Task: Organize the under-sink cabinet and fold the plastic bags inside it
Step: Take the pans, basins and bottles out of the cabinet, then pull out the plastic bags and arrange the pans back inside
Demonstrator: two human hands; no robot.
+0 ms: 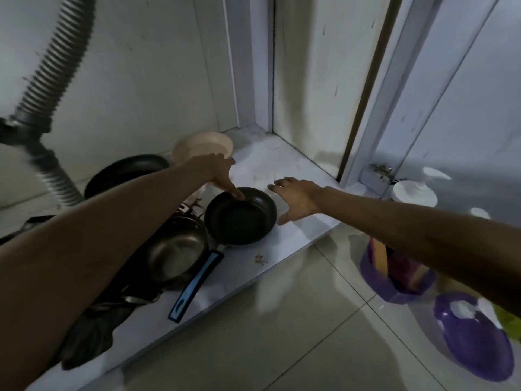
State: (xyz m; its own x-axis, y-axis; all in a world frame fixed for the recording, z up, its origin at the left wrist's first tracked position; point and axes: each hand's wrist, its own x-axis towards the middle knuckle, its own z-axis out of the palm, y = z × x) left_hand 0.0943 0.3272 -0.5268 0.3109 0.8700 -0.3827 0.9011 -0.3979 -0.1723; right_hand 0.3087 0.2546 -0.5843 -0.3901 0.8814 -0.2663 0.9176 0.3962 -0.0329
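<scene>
Fingers [238, 194] of my left hand [218, 173] straight, tips pressing the inner wall of the small black frying pan [239, 221]. My right hand [298, 197] is spread wide and holds nothing, just beside the pan's right rim, probably to brace it for a shift. The pan sits on the cabinet floor [284, 165] against a steel pan [176, 249]; a purple plastic bag [394, 286] waits outside on the floor tiles.

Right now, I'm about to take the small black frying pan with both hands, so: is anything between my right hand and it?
Nothing visible does. The right hand is open just beside the black frying pan at its right rim, with only cabinet floor in the gap. The left hand touches the pan's far rim.
</scene>
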